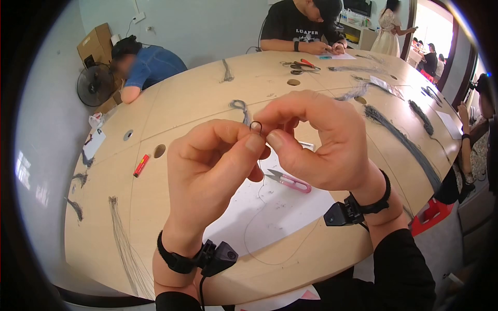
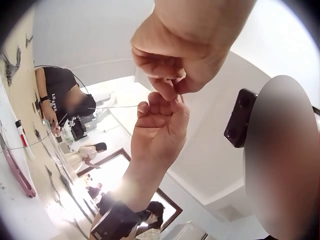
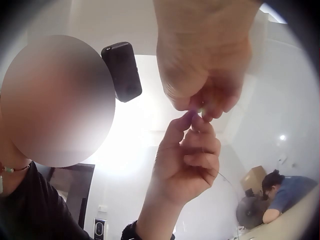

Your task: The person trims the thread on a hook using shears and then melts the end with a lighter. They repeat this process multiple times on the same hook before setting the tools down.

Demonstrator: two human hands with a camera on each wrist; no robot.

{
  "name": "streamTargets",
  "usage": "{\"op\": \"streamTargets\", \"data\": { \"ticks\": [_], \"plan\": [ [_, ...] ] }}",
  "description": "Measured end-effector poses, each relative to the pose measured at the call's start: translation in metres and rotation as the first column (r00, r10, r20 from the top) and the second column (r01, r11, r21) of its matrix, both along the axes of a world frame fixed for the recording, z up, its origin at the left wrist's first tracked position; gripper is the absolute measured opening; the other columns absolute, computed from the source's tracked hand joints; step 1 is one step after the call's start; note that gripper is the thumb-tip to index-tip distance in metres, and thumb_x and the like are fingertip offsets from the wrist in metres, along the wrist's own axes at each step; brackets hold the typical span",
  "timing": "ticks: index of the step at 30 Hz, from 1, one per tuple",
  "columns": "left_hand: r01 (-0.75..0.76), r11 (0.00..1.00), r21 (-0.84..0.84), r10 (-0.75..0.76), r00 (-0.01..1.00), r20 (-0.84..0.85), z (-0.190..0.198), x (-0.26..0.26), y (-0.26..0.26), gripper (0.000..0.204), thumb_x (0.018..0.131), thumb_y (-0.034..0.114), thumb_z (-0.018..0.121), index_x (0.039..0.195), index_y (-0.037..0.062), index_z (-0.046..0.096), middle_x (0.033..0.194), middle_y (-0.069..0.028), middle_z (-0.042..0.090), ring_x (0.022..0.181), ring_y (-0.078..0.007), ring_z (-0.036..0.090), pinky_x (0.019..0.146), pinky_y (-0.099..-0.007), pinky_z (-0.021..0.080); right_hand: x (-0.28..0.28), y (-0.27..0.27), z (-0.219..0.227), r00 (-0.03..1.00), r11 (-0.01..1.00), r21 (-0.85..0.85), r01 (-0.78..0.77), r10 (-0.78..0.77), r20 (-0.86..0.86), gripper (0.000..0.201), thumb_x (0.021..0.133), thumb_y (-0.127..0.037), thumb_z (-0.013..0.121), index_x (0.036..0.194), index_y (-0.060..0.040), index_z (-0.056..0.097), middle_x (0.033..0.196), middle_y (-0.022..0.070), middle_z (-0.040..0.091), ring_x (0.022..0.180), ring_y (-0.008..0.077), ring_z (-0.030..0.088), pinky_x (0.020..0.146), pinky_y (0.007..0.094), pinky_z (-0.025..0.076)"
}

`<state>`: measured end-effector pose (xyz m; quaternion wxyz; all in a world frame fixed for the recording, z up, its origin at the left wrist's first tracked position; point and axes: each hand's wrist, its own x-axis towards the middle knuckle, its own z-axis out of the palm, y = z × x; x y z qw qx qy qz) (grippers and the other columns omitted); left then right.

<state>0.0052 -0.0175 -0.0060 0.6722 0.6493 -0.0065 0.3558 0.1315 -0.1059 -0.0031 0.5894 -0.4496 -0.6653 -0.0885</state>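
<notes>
Close together over the table, my left hand (image 1: 207, 171) and right hand (image 1: 332, 140) meet at the fingertips. Between them is a small loop of dark thread (image 1: 254, 125), pinched by thumb and forefinger on each side. From the left fingers a thin strand hangs down and curves across white paper (image 1: 306, 215). Pink-handled thread snips (image 1: 293, 182) lie on that paper below the hands. In the left wrist view, a fine thread (image 2: 117, 107) runs out sideways from the fingers. Fingers partly hide the pinched part.
Bundles of grey strands lie at the left (image 1: 122, 233), the right (image 1: 404, 140) and behind the hands (image 1: 239, 106). A red box-like item (image 1: 141, 166) sits near a round table hole (image 1: 160, 151). Pliers and scissors (image 1: 302, 66) lie farther back. Two people sit across the table.
</notes>
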Motion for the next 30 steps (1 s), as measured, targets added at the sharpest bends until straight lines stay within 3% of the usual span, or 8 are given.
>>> {"op": "streamTargets", "data": {
  "ticks": [9, 12, 15, 21, 23, 24, 30],
  "plan": [
    [0.001, 0.999, 0.045, 0.000, 1.000, -0.019, -0.001, 0.002, -0.001, 0.007, 0.074, 0.003, 0.055, 0.078, -0.0032, 0.056, 0.068, -0.0064, 0.057, 0.057, -0.0076, 0.051, 0.047, -0.0183, 0.043, 0.010, 0.005, -0.003, 0.963, 0.988, 0.117, 0.100, -0.125, 0.238, 0.010, 0.063, -0.001, 0.053, 0.072, -0.0046, 0.052, 0.060, 0.0037, 0.052, 0.050, 0.0141, 0.050, 0.046, 0.0232, 0.040],
    [0.000, 1.000, 0.026, 0.001, 1.000, -0.016, 0.000, 0.001, -0.001, 0.007, 0.075, 0.003, 0.054, 0.078, -0.0032, 0.056, 0.068, -0.0063, 0.057, 0.057, -0.0072, 0.051, 0.048, -0.0182, 0.043, 0.008, 0.001, -0.002, 0.989, 0.997, 0.042, 0.058, -0.063, 0.135, 0.012, 0.063, -0.002, 0.054, 0.074, -0.0046, 0.053, 0.061, 0.0033, 0.054, 0.051, 0.0132, 0.051, 0.046, 0.0225, 0.041],
    [-0.011, 0.999, 0.044, 0.011, 1.000, -0.006, 0.000, 0.000, 0.001, 0.007, 0.075, 0.003, 0.054, 0.078, -0.0031, 0.056, 0.069, -0.0061, 0.057, 0.058, -0.0072, 0.051, 0.048, -0.0181, 0.043, -0.003, -0.001, 0.000, 0.994, 0.992, 0.079, 0.098, -0.101, 0.038, 0.013, 0.062, -0.002, 0.055, 0.075, -0.0047, 0.054, 0.064, 0.0034, 0.055, 0.052, 0.0125, 0.052, 0.046, 0.0223, 0.041],
    [-0.012, 0.998, 0.059, 0.010, 0.999, 0.039, -0.002, 0.000, 0.001, 0.007, 0.074, 0.001, 0.055, 0.078, -0.0036, 0.056, 0.069, -0.0055, 0.057, 0.057, -0.0068, 0.051, 0.048, -0.0171, 0.042, 0.000, 0.001, 0.000, 0.973, 0.983, 0.103, 0.150, -0.165, 0.161, 0.012, 0.061, 0.000, 0.055, 0.072, -0.0047, 0.055, 0.063, 0.0048, 0.055, 0.052, 0.0151, 0.052, 0.044, 0.0217, 0.041],
    [-0.018, 0.996, 0.086, 0.018, 1.000, -0.004, -0.002, 0.000, 0.000, 0.006, 0.073, -0.001, 0.054, 0.078, -0.0039, 0.056, 0.068, -0.0043, 0.056, 0.056, -0.0057, 0.050, 0.048, -0.0162, 0.040, 0.001, 0.001, 0.000, 0.965, 0.980, 0.118, 0.158, -0.179, 0.193, 0.012, 0.060, 0.001, 0.055, 0.070, -0.0048, 0.054, 0.062, 0.0047, 0.054, 0.051, 0.0156, 0.051, 0.043, 0.0218, 0.040],
    [-0.069, 0.977, 0.202, 0.061, 0.997, 0.050, -0.006, 0.004, 0.002, 0.003, 0.074, 0.000, 0.053, 0.076, -0.0025, 0.054, 0.065, -0.0056, 0.055, 0.052, -0.0084, 0.052, 0.045, -0.0171, 0.041, 0.000, 0.001, 0.000, 0.948, 0.972, 0.131, 0.194, -0.220, 0.229, 0.012, 0.060, 0.001, 0.055, 0.069, -0.0049, 0.054, 0.060, 0.0046, 0.053, 0.049, 0.0161, 0.050, 0.042, 0.0220, 0.039],
    [-0.103, 0.943, 0.318, 0.103, 0.995, 0.015, -0.008, 0.004, 0.004, 0.003, 0.074, -0.001, 0.053, 0.076, -0.0034, 0.054, 0.069, -0.0047, 0.055, 0.055, -0.0077, 0.052, 0.048, -0.0172, 0.043, -0.002, 0.002, -0.001, 0.921, 0.954, 0.173, 0.246, -0.286, 0.264, 0.012, 0.057, 0.003, 0.054, 0.066, -0.0051, 0.052, 0.056, 0.0038, 0.050, 0.045, 0.0157, 0.045, 0.039, 0.0230, 0.037]
  ]
}}
